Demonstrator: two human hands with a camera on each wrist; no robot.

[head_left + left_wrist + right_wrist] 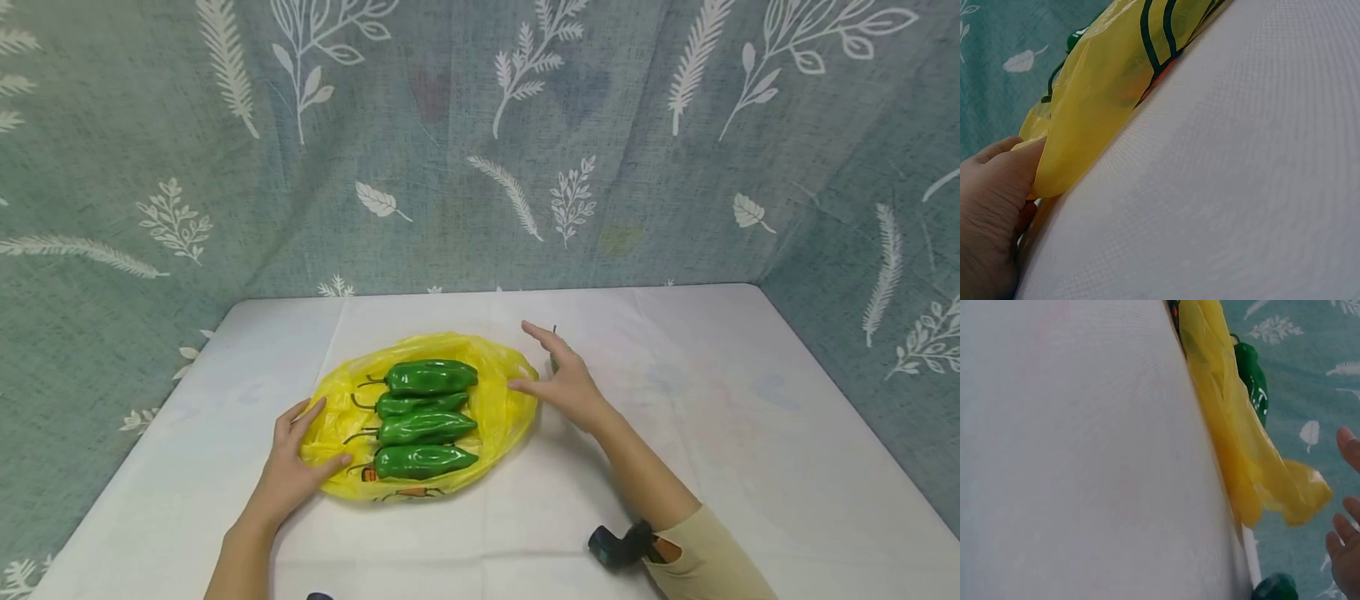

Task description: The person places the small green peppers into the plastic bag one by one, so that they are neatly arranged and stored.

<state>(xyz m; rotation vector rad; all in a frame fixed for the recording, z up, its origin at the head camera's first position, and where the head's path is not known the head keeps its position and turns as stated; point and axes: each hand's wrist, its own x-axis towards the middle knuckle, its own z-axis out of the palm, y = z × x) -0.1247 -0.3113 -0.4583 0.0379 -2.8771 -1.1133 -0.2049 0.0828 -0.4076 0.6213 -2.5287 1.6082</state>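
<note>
A yellow plastic bag [502,400] lies spread on the white-covered table, with several glossy green peppers [427,427] side by side on it, stems to the left. At the bag's left end, my left hand [288,471] grips its edge between thumb and fingers; the left wrist view shows the yellow film [1085,119] at the thumb. Beside the right end, my right hand [566,387] is held with fingers and thumb spread apart. The right wrist view shows that hand [1349,550] apart from the bag's tip [1304,494].
Partly hidden behind my right hand is another green pepper [554,363], off the bag. White cloth [720,417] covers the table. Green leaf-patterned fabric [450,208] hangs behind and at both sides. A black strap device [622,546] sits at my right wrist.
</note>
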